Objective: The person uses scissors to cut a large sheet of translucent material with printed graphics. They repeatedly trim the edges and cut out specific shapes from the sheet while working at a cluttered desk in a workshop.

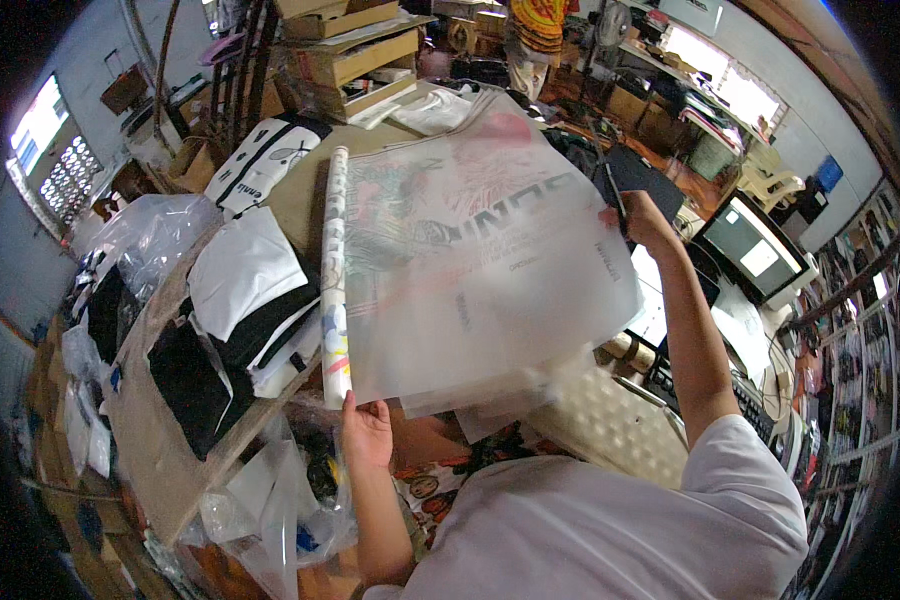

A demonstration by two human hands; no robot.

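Observation:
A large translucent printed sheet (510, 310) stretches across the table between my hands, with faint pink, green and grey printing. Its left side runs into a long upright roll (335, 280) with patterned markings. My left hand (368, 432) has its fingers curled at the roll's bottom end, gripping it. My right hand (642, 218) is closed at the sheet's upper right edge, beside a thin dark strip (616, 197) that I cannot make out clearly; the fingertips are partly hidden.
Folded black and white fabric (245, 270), bagged items (145, 245) and a white printed bag (265, 160) lie left. Cardboard boxes (340, 70) stand behind. A monitor (755, 250), keyboard and padded board (600, 420) are right. A person in bright clothing (535, 30) stands at the back.

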